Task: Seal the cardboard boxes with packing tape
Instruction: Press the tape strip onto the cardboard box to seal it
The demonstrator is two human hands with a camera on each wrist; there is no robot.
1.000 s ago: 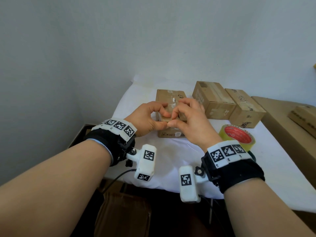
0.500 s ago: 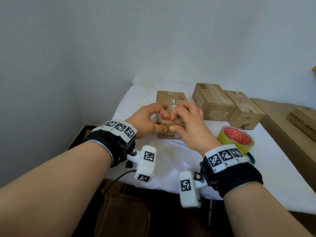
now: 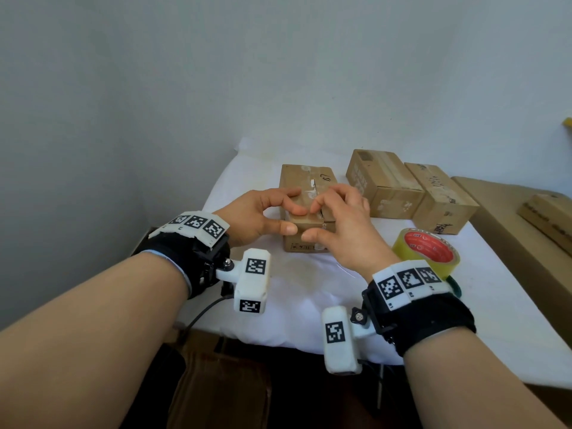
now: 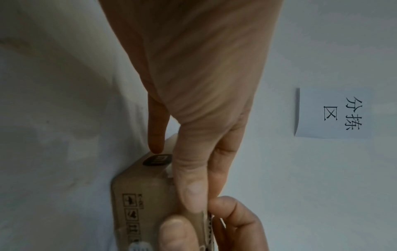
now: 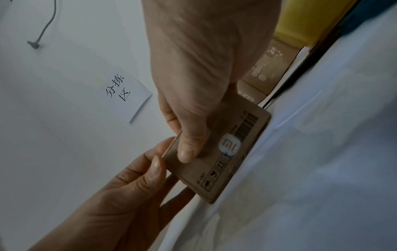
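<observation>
A small cardboard box (image 3: pixel 306 184) lies on the white table cloth (image 3: pixel 309 292), its top seam running away from me. My left hand (image 3: pixel 291 219) and right hand (image 3: pixel 312 222) hold its near end side by side. Their fingers curl over the top beside the seam and both thumbs press the front face. In the left wrist view my left hand (image 4: pixel 193 169) lays its thumb along the box (image 4: pixel 137 186). In the right wrist view my right hand (image 5: pixel 189 135) presses its thumb on the printed end of the box (image 5: pixel 225 163). A tape roll (image 3: pixel 427 252) with a red core lies to the right.
Two more cardboard boxes (image 3: pixel 383 181) (image 3: pixel 439 196) stand side by side at the back right. A large flat carton (image 3: pixel 510 230) borders the table on the right. A paper note (image 5: pixel 124 91) hangs on the wall, and the wall closes the left and far sides.
Both hands stay on the near end of the box. The thumbs have shifted slightly on the front face and the fingers have settled lower on the top.
</observation>
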